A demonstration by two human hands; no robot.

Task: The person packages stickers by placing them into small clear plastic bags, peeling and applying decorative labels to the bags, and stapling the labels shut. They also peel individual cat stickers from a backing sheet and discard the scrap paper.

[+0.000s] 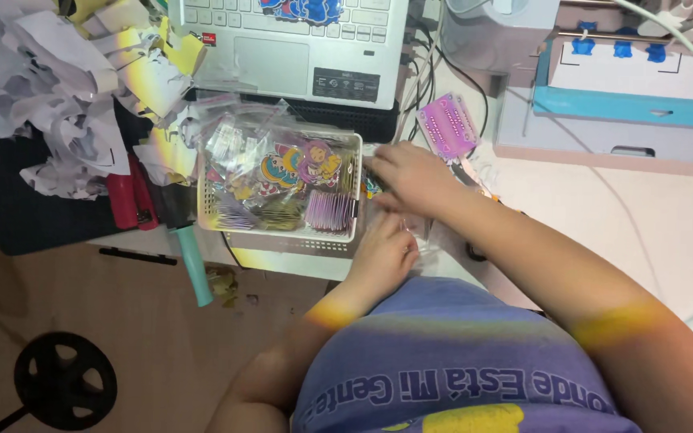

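Observation:
My left hand [385, 250] rests at the desk's near edge, just right of a white slotted basket [208, 210] full of small clear bags with colourful cartoon stickers. Its fingers curl over a thin clear plastic bag [435, 235] lying on the desk. My right hand [409, 176] lies above it, palm down, fingers pointing left and touching the basket's right rim. Whether it grips anything is hidden. A purple sticker sheet [447, 125] lies just beyond my right hand.
A silver laptop [298, 48] sits behind the basket. White paper scraps [50, 88] pile up at the left, with red tools [126, 199] and a teal-handled tool [196, 265]. A grey and blue cutting machine [619, 104] stands at the right. Black cables [459, 72] run between.

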